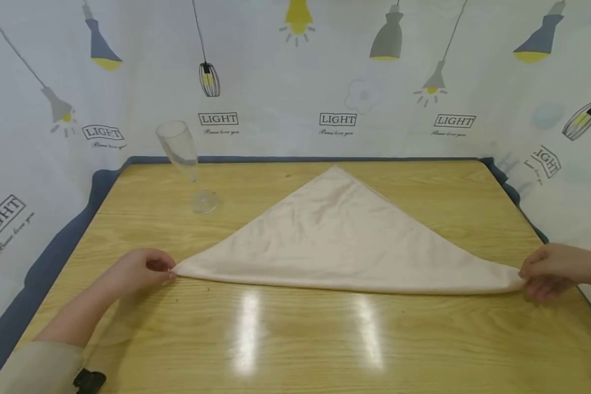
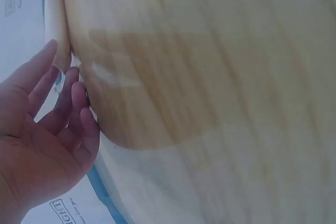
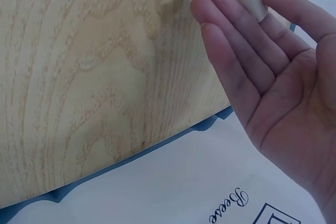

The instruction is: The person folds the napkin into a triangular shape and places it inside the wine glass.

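from my remote seat i see the cream cloth [image 1: 335, 235] laid out as a triangle on the wooden table [image 1: 315, 339], and the relation i weigh is its long near edge, which runs side to side between the two hands. the left hand [image 1: 143, 268] pinches one end of that edge and the right hand [image 1: 556, 271] pinches the other, thumb against fingers at each corner, so neither is nearer than the other. from both sets of fingertips the fabric lies inward, its apex pointing away toward the table's far side. i'd judge that shifting this edge calls for both hands together. the clear glass [image 1: 181, 153] stands beyond the cloth's left part, not touching it.
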`<state>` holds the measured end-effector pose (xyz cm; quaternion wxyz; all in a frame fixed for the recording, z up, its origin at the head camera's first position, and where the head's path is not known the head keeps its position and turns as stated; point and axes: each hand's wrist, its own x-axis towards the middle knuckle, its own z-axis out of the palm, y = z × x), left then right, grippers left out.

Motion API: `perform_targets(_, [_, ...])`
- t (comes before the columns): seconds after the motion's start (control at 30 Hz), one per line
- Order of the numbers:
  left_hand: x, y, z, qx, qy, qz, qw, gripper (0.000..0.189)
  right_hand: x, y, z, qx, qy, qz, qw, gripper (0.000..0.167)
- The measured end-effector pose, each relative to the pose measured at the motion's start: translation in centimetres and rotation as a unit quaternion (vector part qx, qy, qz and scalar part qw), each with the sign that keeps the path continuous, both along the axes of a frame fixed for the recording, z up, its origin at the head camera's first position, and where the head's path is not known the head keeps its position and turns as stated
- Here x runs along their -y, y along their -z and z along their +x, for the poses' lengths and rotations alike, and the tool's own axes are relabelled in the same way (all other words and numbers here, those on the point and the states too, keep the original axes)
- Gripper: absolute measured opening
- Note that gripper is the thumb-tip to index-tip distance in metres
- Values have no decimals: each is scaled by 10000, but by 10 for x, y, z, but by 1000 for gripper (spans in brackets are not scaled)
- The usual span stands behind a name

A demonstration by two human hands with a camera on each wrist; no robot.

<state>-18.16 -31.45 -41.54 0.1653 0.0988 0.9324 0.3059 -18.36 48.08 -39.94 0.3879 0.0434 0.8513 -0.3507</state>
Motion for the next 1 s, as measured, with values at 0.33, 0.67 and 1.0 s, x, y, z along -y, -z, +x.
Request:
perform_targets(0.33, [-8, 2, -2, -186, -35, -570, 9982, 13, -14, -13, -7, -696, -204, -302, 9969, 29])
perform_targets(0.67, [-11, -3, -4, 97, 158, -555, 9983, 14, -16, 4, 11, -532, -452, -439, 9966, 21])
perform_targets(1.0, [-13, -5, -4, 146, 287, -609, 9976, 12, -6, 1, 16, -160, -153, -427, 9988, 27])
